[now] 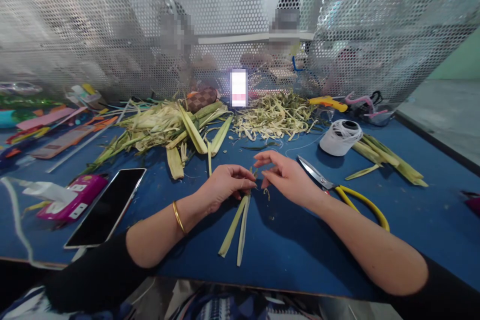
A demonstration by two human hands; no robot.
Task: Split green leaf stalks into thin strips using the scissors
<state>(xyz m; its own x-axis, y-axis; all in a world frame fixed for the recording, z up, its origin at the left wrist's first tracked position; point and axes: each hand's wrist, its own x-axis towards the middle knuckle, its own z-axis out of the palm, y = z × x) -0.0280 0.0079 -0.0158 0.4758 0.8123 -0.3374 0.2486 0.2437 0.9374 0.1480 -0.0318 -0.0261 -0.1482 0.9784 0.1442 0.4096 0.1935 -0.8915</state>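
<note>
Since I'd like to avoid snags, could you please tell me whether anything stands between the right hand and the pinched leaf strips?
Nothing visible stands between the right hand and the leaf strips pinched in the left hand; the scissors lie beyond the right hand.

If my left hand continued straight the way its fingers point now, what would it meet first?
The left hand would probably meet the right hand first, close to its fingertips; depth is unclear in this single view, so it might pass underneath.
</note>
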